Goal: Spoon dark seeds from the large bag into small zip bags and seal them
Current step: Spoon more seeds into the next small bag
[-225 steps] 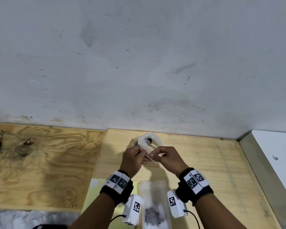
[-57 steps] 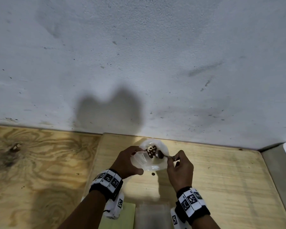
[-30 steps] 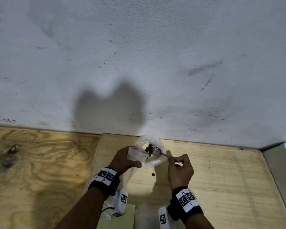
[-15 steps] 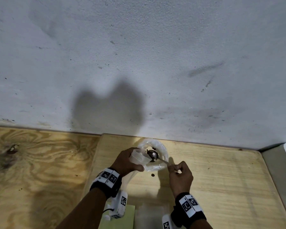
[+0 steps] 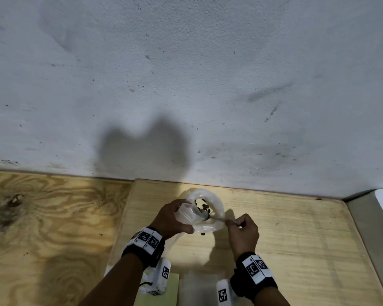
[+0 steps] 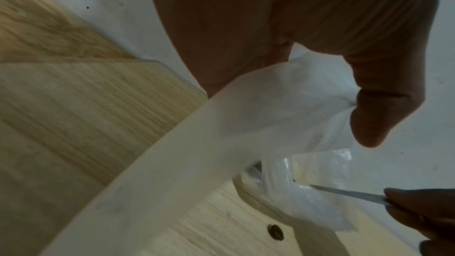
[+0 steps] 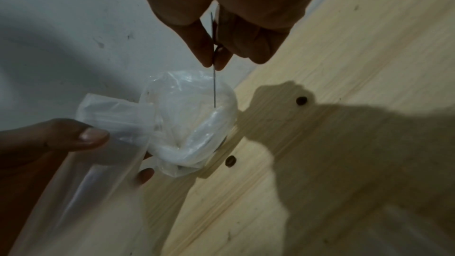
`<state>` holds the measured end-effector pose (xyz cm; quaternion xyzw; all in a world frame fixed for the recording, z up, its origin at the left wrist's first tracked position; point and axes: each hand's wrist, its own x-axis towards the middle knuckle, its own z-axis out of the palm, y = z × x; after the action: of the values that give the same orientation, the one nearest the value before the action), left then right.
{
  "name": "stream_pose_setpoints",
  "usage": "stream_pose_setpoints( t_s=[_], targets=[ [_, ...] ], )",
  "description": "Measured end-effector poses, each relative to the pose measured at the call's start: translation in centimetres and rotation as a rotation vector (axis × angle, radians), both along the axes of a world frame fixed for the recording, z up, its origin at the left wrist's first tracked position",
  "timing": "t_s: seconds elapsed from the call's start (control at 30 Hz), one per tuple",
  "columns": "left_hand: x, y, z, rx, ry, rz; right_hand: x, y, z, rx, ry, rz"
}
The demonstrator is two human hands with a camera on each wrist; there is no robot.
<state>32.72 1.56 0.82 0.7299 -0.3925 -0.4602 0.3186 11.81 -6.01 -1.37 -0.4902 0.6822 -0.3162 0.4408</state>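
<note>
Over large bag (image 5: 217, 203), left fingers (image 5: 187, 229) grip small zip bag (image 5: 186, 214), right fingers (image 5: 236, 222) pinch spoon (image 5: 216, 218)

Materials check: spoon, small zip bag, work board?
Spoon: likely metal; thin, grey, glinting handle.
Small zip bag: thin clear plastic film; translucent, creased where the left hand grips it.
Board: pale unpainted wood, maybe plywood; visible grain, matte.

I see thin, glossy, clear plastic in the small zip bag (image 5: 187, 214), a shiny metal spoon (image 5: 215, 218), matt grainy plywood table (image 5: 285, 235), rough white wall (image 5: 186, 74).
</note>
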Motion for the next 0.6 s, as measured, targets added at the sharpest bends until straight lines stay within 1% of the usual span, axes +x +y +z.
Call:
stream_pose_setpoints(
  t_s=[0.13,0.33,0.6],
  targets=[
    [-0.5,-0.1,0.1,0.002,-0.003,-0.027,0.7,0.3,-1.1,0.118,-0.049,-0.043],
    [-0.7,0.1,0.0,0.047,0.038,-0.023,2.3,1.0,-2.1,0.196,-0.109,-0.127],
    [0.3,0.5,-0.3,0.098,0.140,0.045,3.4,0.8,-2.7,0.334,-0.269,-0.134]
  ],
)
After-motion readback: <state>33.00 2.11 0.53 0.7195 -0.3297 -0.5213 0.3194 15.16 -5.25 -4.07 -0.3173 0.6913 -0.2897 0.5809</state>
